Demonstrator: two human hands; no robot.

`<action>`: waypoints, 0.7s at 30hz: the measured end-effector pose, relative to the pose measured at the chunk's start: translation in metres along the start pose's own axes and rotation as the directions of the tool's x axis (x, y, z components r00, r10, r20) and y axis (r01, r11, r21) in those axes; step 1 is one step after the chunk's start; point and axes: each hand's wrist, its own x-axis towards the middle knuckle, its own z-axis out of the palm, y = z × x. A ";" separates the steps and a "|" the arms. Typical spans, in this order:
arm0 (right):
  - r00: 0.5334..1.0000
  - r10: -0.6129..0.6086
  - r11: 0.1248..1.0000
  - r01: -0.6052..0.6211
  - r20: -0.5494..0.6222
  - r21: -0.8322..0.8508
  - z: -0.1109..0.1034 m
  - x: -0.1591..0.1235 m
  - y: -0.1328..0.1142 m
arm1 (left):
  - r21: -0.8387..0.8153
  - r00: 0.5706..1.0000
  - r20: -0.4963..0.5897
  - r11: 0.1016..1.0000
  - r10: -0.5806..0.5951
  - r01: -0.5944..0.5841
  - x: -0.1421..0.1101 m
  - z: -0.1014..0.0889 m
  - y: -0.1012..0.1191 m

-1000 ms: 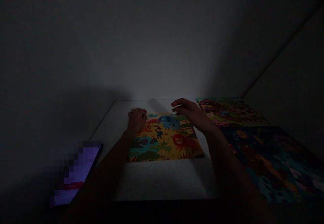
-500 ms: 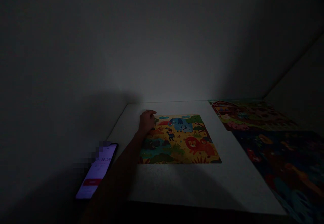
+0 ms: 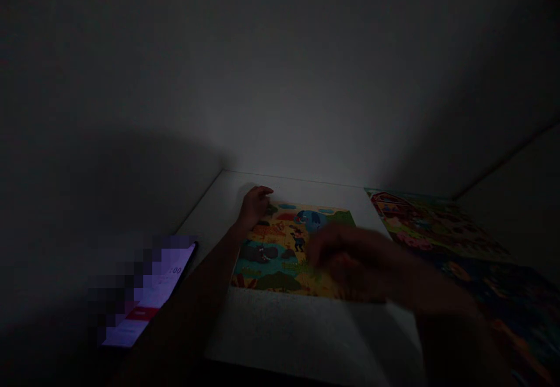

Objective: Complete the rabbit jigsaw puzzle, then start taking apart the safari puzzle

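I log this as a dim domestic room, most likely a home, though nothing settles it. A white table [image 3: 301, 334] stands against plain walls [image 3: 280, 84], carrying a children's safari jigsaw puzzle [image 3: 280, 247] and a farm-scene puzzle [image 3: 431, 224], with a lit smartphone [image 3: 146, 294] beside it.

On the tabletop [image 3: 280, 331], a jigsaw puzzle [image 3: 271, 259], roughly central. At the puzzle's far left corner, the left hand [image 3: 256, 206], touching or just above it; over its near right part, the right hand [image 3: 354, 264], blurred. Off to the right, a second puzzle [image 3: 431, 224], and nearer, directly before it, a third puzzle [image 3: 520, 317]. Beyond the tabletop's left edge, a phone [image 3: 149, 294]. Behind everything, a wall [image 3: 280, 84].
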 end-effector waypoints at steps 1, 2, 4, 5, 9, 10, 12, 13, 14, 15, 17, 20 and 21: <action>0.997 0.036 0.998 -0.041 -0.073 -0.057 -0.008 0.010 0.016 | -0.030 1.000 -0.004 0.999 -0.018 0.018 0.001 -0.001 -0.001; 0.954 0.072 0.965 -0.140 -0.291 -0.223 -0.016 0.019 0.037 | -0.057 0.999 -0.005 0.998 -0.035 0.035 0.001 -0.002 -0.002; 0.803 0.082 0.818 -0.392 -0.591 -0.420 -0.033 0.031 0.084 | -0.104 0.998 0.007 0.992 -0.065 0.066 0.002 -0.005 -0.003; 0.765 0.094 0.755 -0.472 -0.637 -0.456 -0.040 0.032 0.107 | -0.122 0.997 0.020 0.989 -0.075 0.077 0.003 -0.007 -0.003; 0.777 0.130 0.630 -0.545 -0.617 -0.554 -0.052 0.019 0.167 | -0.169 0.993 0.090 0.981 -0.079 0.093 0.005 -0.015 -0.002; 0.794 0.133 0.613 -0.536 -0.593 -0.580 -0.051 0.016 0.172 | -0.175 0.992 0.106 0.980 -0.075 0.093 0.006 -0.017 -0.002; 0.812 0.136 0.579 -0.530 -0.568 -0.619 -0.048 0.012 0.173 | -0.179 0.990 0.124 0.979 -0.071 0.093 0.007 -0.020 -0.001; 0.811 0.135 0.562 -0.536 -0.569 -0.630 -0.046 0.011 0.171 | -0.182 0.990 0.123 0.979 -0.071 0.093 0.007 -0.020 0.000; 0.806 0.132 0.546 -0.545 -0.577 -0.636 -0.045 0.011 0.169 | -0.186 0.991 0.117 0.978 -0.072 0.093 0.008 -0.021 0.001; 0.802 0.127 0.535 -0.551 -0.584 -0.640 -0.045 0.012 0.168 | -0.192 0.991 0.108 0.977 -0.074 0.093 0.008 -0.021 0.001; 0.801 0.119 0.533 -0.551 -0.587 -0.643 -0.045 0.013 0.167 | -0.209 0.993 0.087 0.973 -0.080 0.097 0.007 -0.019 0.002; 0.798 0.117 0.553 -0.547 -0.592 -0.628 -0.048 0.013 0.167 | -0.242 0.994 0.055 0.964 -0.097 0.108 0.006 -0.014 0.002; 0.794 0.122 0.567 -0.548 -0.595 -0.615 -0.048 0.013 0.166 | -0.254 0.994 0.042 0.961 -0.105 0.112 0.006 -0.013 0.002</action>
